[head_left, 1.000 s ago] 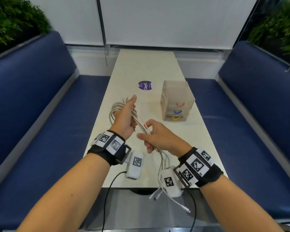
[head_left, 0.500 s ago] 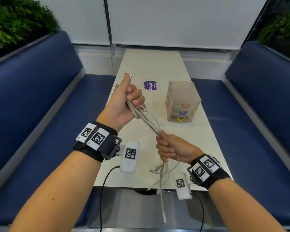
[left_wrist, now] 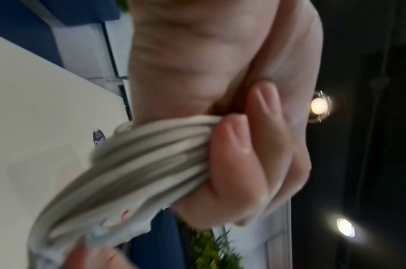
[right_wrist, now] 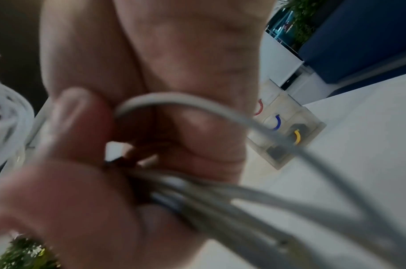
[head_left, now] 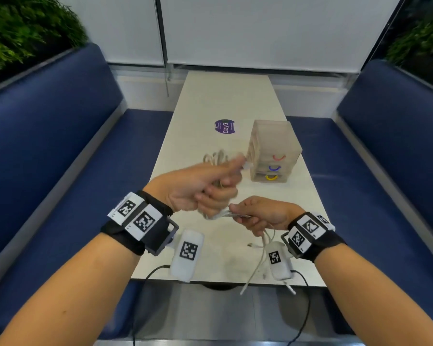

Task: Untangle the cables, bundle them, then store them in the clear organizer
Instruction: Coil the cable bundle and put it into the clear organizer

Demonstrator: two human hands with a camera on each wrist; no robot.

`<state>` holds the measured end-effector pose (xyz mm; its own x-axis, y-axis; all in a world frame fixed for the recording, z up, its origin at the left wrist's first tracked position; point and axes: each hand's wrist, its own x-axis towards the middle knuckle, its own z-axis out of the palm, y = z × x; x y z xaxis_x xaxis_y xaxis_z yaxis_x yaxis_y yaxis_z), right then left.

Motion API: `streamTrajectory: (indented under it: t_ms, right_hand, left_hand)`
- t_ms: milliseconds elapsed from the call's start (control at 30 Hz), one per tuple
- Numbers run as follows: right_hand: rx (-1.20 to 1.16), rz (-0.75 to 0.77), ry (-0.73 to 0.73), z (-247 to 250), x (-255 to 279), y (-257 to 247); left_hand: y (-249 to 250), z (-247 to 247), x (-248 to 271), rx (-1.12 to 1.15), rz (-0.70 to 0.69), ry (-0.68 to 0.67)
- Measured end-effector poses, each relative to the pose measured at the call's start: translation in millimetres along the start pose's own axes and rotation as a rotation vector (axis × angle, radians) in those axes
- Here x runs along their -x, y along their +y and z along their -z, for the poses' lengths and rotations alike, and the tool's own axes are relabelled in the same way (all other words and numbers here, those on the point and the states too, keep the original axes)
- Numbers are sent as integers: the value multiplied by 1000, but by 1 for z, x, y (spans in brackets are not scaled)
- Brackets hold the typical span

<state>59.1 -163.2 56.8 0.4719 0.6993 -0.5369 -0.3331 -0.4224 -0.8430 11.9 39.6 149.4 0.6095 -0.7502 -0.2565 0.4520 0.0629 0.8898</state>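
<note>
My left hand (head_left: 210, 188) grips a coiled bunch of white cables (left_wrist: 151, 160); its fingers (left_wrist: 234, 156) curl round the loops, which stick out past the knuckles (head_left: 215, 158). Just to its right, my right hand (head_left: 258, 216) pinches the same cables (right_wrist: 220, 196) where they leave the coil. Loose ends (head_left: 260, 260) hang from it over the table's near edge. The clear organizer (head_left: 273, 151) stands beyond the hands on the right half of the table; its three drawers carry red, blue and yellow handles and look shut.
The narrow white table (head_left: 225, 96) runs away from me between two blue benches (head_left: 60, 151). A purple sticker (head_left: 224, 126) lies left of the organizer. Black wrist-camera leads (head_left: 145, 280) hang below the near edge.
My left hand has come down and to the right with the coil, now close to my right hand. The stretch of cable between the hands has shortened.
</note>
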Motion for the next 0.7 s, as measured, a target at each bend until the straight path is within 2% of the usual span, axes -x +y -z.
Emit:
streamTrajectory:
  t_ms: [133, 233, 433, 600, 700]
  right_hand:
    - [175, -64, 74, 3, -7, -18]
    - [234, -99, 166, -1, -17, -30]
    - [249, -88, 198, -6, -24, -42]
    - [426, -99, 206, -8, -25, -46]
    - [576, -78, 280, -12, -22, -51]
  left_hand:
    - [-29, -16, -17, -461, 363, 38]
    - [-44, -23, -27, -653, 511, 74]
    - [-52, -16, -34, -739, 549, 181]
    - [-65, 1, -40, -876, 587, 237]
    - [-72, 6, -44, -960, 589, 254]
